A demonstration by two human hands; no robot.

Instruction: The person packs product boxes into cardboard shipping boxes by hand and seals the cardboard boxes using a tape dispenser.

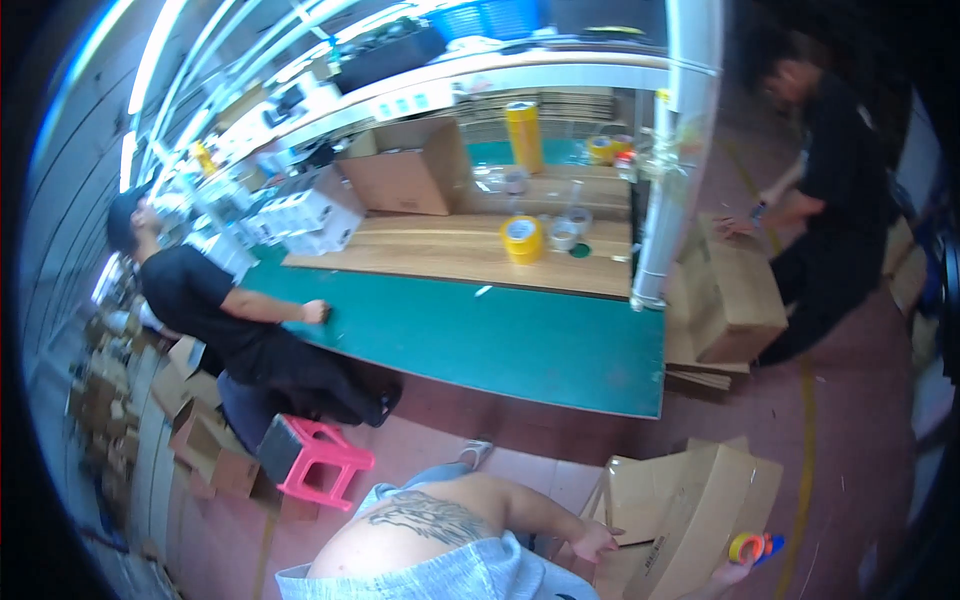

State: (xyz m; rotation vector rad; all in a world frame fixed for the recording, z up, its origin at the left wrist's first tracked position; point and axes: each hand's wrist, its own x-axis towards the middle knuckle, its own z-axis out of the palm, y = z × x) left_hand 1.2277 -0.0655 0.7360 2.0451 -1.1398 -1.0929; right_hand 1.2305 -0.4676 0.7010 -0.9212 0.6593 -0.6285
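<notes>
My bare left arm reaches right across the lower part of the view. My left hand (594, 541) is at the near left side of a brown cardboard box (690, 520), with its fingers stretched out against a flap. The box stands at the lower right with flaps standing up. On the box's right side, my right hand (733, 574) grips a tape dispenser (768, 549), blue and orange with a yellow roll on it. Much of the right hand is cut off by the lower edge and hidden by the box.
Ahead stands a green-topped workbench (480, 330) with tape rolls (521, 240) and an open carton (405, 170). A pink stool (325, 460) and a person (215, 300) are at left. Another person (840, 170) handles a carton (735, 290) at right, beyond a white post (680, 150).
</notes>
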